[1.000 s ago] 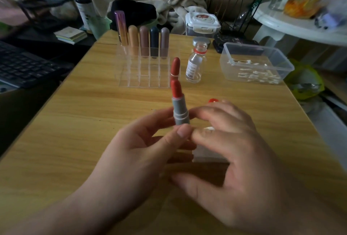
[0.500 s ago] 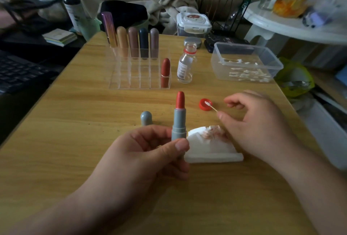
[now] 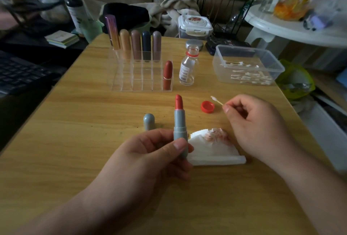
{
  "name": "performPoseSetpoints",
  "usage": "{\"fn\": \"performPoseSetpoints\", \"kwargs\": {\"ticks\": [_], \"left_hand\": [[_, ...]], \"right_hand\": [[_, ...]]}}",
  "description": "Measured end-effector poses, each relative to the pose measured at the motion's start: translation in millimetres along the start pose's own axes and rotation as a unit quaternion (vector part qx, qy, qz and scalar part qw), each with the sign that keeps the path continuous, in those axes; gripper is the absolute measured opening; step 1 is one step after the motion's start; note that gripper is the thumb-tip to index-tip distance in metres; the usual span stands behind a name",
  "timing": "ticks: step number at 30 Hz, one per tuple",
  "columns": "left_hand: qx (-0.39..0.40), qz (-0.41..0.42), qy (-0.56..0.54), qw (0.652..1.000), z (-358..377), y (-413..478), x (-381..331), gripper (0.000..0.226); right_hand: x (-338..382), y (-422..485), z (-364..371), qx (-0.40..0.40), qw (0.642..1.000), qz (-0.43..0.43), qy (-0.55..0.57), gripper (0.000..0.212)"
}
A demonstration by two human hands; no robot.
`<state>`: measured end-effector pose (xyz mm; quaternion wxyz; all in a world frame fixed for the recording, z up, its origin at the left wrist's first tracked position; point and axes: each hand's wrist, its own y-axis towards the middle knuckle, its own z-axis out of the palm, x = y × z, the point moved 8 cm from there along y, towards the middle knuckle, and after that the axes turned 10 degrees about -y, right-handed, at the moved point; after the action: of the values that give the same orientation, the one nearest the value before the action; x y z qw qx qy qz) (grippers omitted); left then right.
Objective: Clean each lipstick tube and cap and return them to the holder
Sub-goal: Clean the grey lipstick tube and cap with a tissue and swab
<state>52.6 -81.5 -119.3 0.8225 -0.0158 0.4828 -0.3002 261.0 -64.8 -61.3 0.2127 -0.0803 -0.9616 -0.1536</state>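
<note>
I note the left hand (image 3: 150, 152) gripping the uncapped lipstick tube (image 3: 179, 127) upright; right hand (image 3: 253, 122) pinching a cotton swab (image 3: 216, 100).

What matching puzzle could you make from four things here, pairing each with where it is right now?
Things:
1. grey lipstick
2. cotton swab
3. grey cap
4. dark red lipstick

Places:
A. stands in the clear holder
B. stands on the table, untouched
C. pinched by the right hand
D. gripped upright by the left hand

Pairs: 1-D, 2-C, 3-B, 4-A
</note>
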Motion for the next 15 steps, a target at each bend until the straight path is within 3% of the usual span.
{"fn": "performPoseSetpoints", "kwargs": {"ticks": [5,9,12,15], "left_hand": [[-0.001,-0.010,-0.009,1.000,0,0,1,0.032],[0.005,-0.011,-0.035,0.999,1,0,-1,0.031],[0.016,-0.006,-0.032,0.999,2,-3,-3,0.031],[0.039,-0.011,-0.059,0.997,8,-7,-3,0.028]], "right_hand": [[-15,6,9,-0.015,0.997,0.053,0.048,0.015],[-20,7,6,-0.007,0.958,0.095,0.270,0.012],[9,-12,2,0.091,0.905,0.048,0.413,0.008],[43,-38,-12,0.129,0.908,-0.049,0.395,0.012]]}}
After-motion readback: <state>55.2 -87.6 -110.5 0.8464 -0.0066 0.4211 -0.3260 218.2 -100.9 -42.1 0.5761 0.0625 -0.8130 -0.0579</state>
